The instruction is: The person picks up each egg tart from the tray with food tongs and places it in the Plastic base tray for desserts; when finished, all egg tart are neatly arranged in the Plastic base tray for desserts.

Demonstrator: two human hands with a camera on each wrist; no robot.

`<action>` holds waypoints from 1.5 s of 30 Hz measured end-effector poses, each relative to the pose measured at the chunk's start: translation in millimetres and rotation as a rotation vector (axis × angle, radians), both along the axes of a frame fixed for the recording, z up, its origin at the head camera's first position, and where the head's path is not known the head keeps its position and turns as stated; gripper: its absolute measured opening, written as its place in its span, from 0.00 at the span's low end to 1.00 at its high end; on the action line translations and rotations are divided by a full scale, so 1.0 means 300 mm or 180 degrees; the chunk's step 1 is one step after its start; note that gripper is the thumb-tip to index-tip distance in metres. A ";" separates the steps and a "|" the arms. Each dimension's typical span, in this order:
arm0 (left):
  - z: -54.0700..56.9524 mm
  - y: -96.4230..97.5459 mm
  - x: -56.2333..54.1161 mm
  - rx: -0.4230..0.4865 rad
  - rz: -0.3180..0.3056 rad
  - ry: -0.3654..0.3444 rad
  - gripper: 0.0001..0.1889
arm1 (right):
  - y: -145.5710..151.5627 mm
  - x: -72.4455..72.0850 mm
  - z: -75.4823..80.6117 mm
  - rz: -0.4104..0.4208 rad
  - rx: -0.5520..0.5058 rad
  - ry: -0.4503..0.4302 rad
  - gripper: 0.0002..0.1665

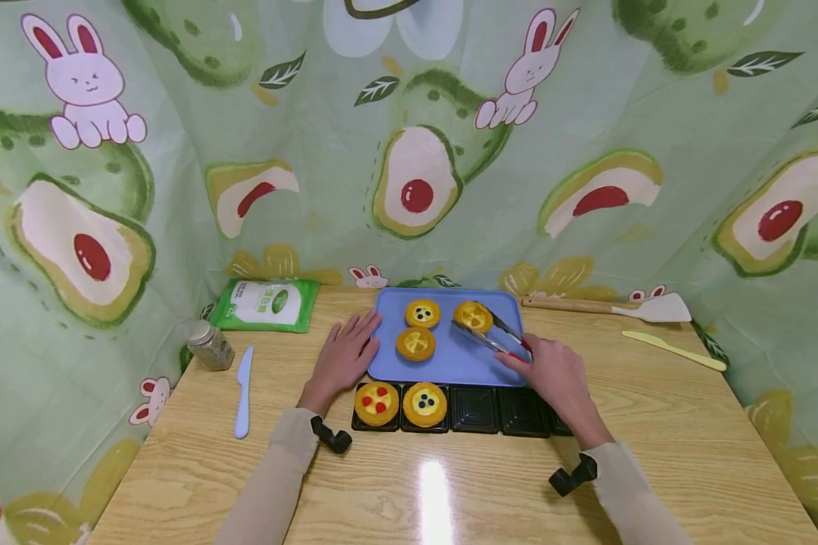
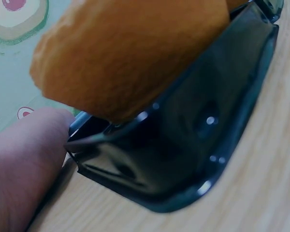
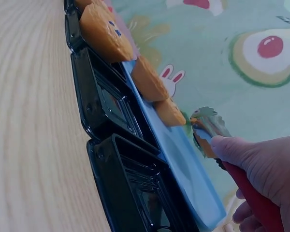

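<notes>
My right hand [image 1: 552,371] grips red-handled metal tongs [image 3: 251,193], whose tips lie around an egg tart [image 1: 473,316] with a yellow cross-like topping, over the right half of the blue tray [image 1: 463,363]. Left of it on the tray sit a blueberry-topped tart [image 1: 423,312] and another tart with yellow topping [image 1: 416,344]. My left hand [image 1: 344,356] rests flat with straight fingers at the tray's left edge. In front, the black plastic box row [image 1: 475,409] holds a tart with red topping [image 1: 376,403] and a blueberry tart [image 1: 425,404] in its left compartments.
On the left are a green-and-white packet [image 1: 269,306], a glass shaker jar [image 1: 210,345] and a blue plastic knife [image 1: 243,393]. A wooden-handled spatula [image 1: 654,309] and a yellow knife [image 1: 675,350] lie on the right. A printed curtain [image 1: 327,212] closes off the back and sides.
</notes>
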State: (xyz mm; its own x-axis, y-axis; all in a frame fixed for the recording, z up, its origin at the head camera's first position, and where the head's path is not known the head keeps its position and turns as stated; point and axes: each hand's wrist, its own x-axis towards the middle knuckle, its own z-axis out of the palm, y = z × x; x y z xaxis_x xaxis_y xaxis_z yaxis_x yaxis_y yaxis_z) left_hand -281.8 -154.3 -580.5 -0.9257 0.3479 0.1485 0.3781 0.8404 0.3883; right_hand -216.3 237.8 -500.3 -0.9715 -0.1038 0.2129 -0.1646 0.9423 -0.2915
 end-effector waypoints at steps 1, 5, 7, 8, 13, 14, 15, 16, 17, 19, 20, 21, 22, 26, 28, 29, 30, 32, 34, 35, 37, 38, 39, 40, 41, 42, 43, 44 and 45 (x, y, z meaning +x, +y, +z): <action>0.001 0.000 0.000 0.0002 -0.0001 0.0003 0.31 | 0.001 0.007 0.001 0.0012 -0.0002 0.0032 0.33; 0.003 0.004 0.001 0.0005 -0.0002 -0.0023 0.31 | 0.007 0.036 0.012 0.0056 -0.0025 0.0135 0.33; 0.004 0.006 0.001 0.0010 -0.0007 -0.0029 0.31 | 0.010 0.053 0.022 0.0087 -0.0036 0.0170 0.34; 0.004 0.006 0.002 0.0012 -0.0007 -0.0039 0.31 | 0.013 0.062 0.027 0.0103 -0.0035 0.0185 0.34; 0.008 0.005 0.006 0.0015 -0.0010 -0.0039 0.31 | 0.019 0.106 0.051 0.0200 -0.0017 0.0242 0.33; 0.009 0.004 0.006 0.0013 -0.0010 -0.0036 0.31 | 0.020 0.115 0.054 0.0214 -0.0010 0.0241 0.32; 0.009 0.004 0.006 0.0001 -0.0006 -0.0034 0.31 | 0.021 0.125 0.058 0.0231 -0.0010 0.0244 0.32; 0.009 0.003 0.006 -0.0005 -0.0007 -0.0026 0.31 | 0.022 0.134 0.062 0.0241 -0.0007 0.0240 0.31; 0.009 0.002 0.006 -0.0007 -0.0010 -0.0021 0.31 | 0.023 0.144 0.066 0.0256 -0.0002 0.0241 0.31; 0.008 0.001 0.006 -0.0012 -0.0013 -0.0001 0.31 | 0.023 0.165 0.071 0.0268 -0.0012 0.0236 0.30; 0.008 0.001 0.006 -0.0010 -0.0016 0.0005 0.31 | 0.024 0.176 0.073 0.0272 -0.0016 0.0230 0.30; 0.008 0.000 0.007 -0.0013 -0.0016 0.0006 0.31 | 0.024 0.187 0.074 0.0270 -0.0024 0.0216 0.30; 0.007 0.000 0.007 -0.0009 -0.0021 0.0014 0.32 | 0.024 0.198 0.073 0.0256 -0.0029 0.0194 0.30; 0.007 0.001 0.007 0.0001 -0.0022 0.0005 0.31 | 0.024 0.243 0.071 0.0193 -0.0033 0.0111 0.29; 0.005 0.001 0.005 0.0007 -0.0025 0.0017 0.31 | 0.023 0.265 0.069 0.0149 -0.0020 0.0076 0.29; 0.004 0.000 0.005 0.0007 -0.0023 0.0016 0.31 | 0.022 0.276 0.069 0.0131 -0.0020 0.0058 0.27; 0.003 0.000 0.004 0.0007 -0.0023 0.0024 0.31 | 0.021 0.287 0.067 0.0118 -0.0014 0.0046 0.27; 0.000 0.000 0.003 0.0005 -0.0017 0.0027 0.31 | 0.020 0.309 0.063 0.0087 -0.0016 0.0002 0.28; -0.002 0.000 0.002 0.0006 -0.0011 0.0019 0.31 | 0.019 0.329 0.058 0.0062 -0.0026 -0.0053 0.29; -0.003 0.000 0.003 0.0008 -0.0011 0.0021 0.31 | 0.018 0.338 0.055 0.0056 -0.0019 -0.0080 0.29; -0.003 0.001 0.003 0.0012 -0.0012 0.0008 0.32 | 0.017 0.355 0.049 0.0046 -0.0009 -0.0126 0.29; -0.003 0.002 0.003 0.0014 -0.0016 0.0009 0.32 | 0.017 0.363 0.046 0.0036 0.0000 -0.0142 0.30; -0.002 0.003 0.002 0.0011 -0.0018 0.0008 0.32 | 0.016 0.371 0.042 0.0029 0.0006 -0.0164 0.30; -0.002 0.003 0.002 0.0009 -0.0021 0.0004 0.32 | 0.016 0.378 0.040 0.0019 0.0016 -0.0185 0.30; -0.001 0.004 0.003 0.0013 -0.0024 0.0014 0.32 | 0.016 0.384 0.037 0.0012 0.0033 -0.0193 0.32; -0.001 0.004 0.003 0.0012 -0.0026 0.0011 0.31 | 0.015 0.390 0.036 0.0001 0.0041 -0.0203 0.34; 0.000 0.004 0.003 0.0012 -0.0025 0.0013 0.31 | 0.014 0.395 0.034 -0.0012 0.0053 -0.0217 0.35; 0.000 0.004 0.002 0.0013 -0.0022 0.0016 0.31 | 0.013 0.400 0.034 -0.0016 0.0057 -0.0233 0.35; 0.000 0.004 0.002 0.0006 -0.0018 0.0015 0.31 | 0.011 0.404 0.034 -0.0022 0.0064 -0.0252 0.35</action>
State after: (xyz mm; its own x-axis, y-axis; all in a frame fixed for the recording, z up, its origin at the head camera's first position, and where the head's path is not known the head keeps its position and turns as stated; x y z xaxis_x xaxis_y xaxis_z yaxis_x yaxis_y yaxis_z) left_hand -281.2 -153.2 -580.6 -0.9230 0.3528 0.1536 0.3847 0.8375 0.3882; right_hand -95.2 241.2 -490.3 -0.9860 -0.1004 0.1333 -0.1351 0.9491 -0.2845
